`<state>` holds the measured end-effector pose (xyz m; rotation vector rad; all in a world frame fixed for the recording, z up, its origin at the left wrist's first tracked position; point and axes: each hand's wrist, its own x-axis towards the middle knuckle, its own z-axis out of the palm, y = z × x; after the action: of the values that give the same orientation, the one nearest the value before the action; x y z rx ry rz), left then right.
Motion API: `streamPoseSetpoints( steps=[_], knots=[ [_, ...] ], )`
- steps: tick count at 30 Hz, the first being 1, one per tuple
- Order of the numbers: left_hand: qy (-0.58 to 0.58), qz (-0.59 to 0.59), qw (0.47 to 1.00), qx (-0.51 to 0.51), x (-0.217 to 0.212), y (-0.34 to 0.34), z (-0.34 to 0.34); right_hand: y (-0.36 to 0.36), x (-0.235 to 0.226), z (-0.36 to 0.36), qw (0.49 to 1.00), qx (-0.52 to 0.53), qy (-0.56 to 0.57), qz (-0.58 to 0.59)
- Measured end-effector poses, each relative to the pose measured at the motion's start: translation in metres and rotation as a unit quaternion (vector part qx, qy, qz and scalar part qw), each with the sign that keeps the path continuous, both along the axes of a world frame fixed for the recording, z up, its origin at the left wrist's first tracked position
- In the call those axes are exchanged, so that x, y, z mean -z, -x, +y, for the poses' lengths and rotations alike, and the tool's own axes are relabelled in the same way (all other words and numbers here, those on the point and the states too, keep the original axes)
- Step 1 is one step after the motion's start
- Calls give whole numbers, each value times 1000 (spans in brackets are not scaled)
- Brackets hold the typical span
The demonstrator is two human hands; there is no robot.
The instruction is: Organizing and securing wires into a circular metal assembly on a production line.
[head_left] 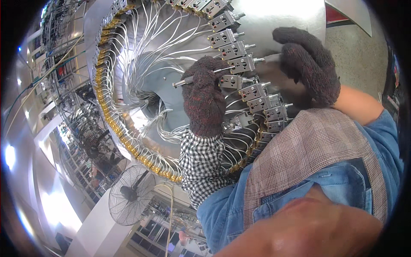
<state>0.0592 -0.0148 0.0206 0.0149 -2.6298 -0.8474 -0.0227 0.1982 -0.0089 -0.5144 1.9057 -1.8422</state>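
My left hand (204, 100), in a dark knitted glove with a checked sleeve, is closed around a slim metal tool (185, 82). The tool's thin shaft points right, toward a row of small grey metal box-shaped units (242, 64). These units have holes in their faces and threaded studs on their outer ends. My right hand (310, 66), in a matching glove, is curled just right of the units. A thin, blurred pale rod (272, 57) runs between its fingers and the nearest stud; what the fingers hold is largely hidden.
A large round metal assembly (165, 96) carries a ring of brass-coloured fittings (101, 70). White wires (141, 43) run from the ring into its central opening. A standing fan (130, 192) is at the lower left, with racks (64, 103) beyond. Speckled floor (357, 60) shows at upper right.
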Motion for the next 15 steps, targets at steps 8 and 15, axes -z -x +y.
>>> streamPoseSetpoints(
  steps=[8,15],
  knots=[
    [-81,-35,995,-35,2,0,3,-4,8,-4,982,19,98,162],
    [23,1,1000,17,0,4,1,-4,7,-4,988,67,49,127]
  ],
)
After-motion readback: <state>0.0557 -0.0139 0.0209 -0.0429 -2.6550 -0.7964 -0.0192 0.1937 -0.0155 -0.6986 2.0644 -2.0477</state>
